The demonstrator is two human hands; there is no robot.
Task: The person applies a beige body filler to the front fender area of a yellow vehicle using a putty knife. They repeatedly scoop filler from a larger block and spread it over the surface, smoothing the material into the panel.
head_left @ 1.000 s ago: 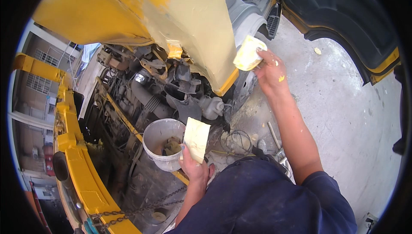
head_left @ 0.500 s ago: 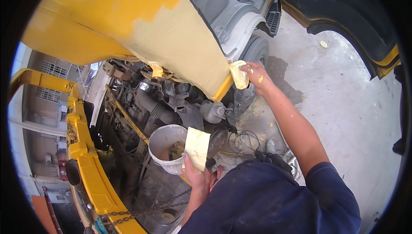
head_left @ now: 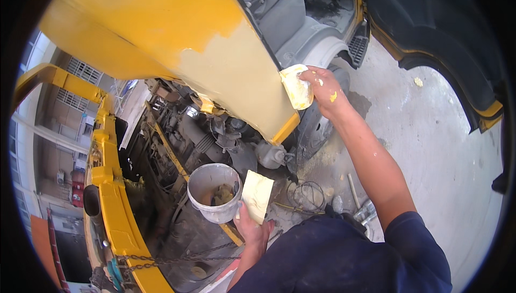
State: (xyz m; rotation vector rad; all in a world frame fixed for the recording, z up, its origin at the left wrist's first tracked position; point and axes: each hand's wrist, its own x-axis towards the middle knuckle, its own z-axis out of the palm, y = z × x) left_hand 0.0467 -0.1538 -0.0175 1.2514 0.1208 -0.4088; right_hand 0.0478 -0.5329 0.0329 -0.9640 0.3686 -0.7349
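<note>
My right hand (head_left: 325, 91) is closed on a pale putty spreader (head_left: 296, 87) smeared with yellow putty. The spreader is at the right edge of a yellow cab panel (head_left: 231, 73), whose lower part is coated smooth beige; whether it touches is hard to tell. Blobs of putty stick to the back of that hand. Low in the middle, my left hand (head_left: 251, 231) grips a flat rectangular board (head_left: 257, 196) with pale yellow putty across its face. Just left of the board is a whitish bucket (head_left: 216, 215) with dark, lumpy contents.
Engine parts (head_left: 199, 132) lie exposed under the raised cab, beside a yellow frame beam (head_left: 115, 207). A chain (head_left: 183, 261) crosses low on the left. An open dark door (head_left: 430, 30) stands at upper right. Cable coils (head_left: 309, 196) rest on the concrete floor (head_left: 430, 158).
The view has shifted, so the panel and bucket appear slightly lower and further right. My right hand has moved the spreader up along the panel's edge. My left hand still holds the board.
</note>
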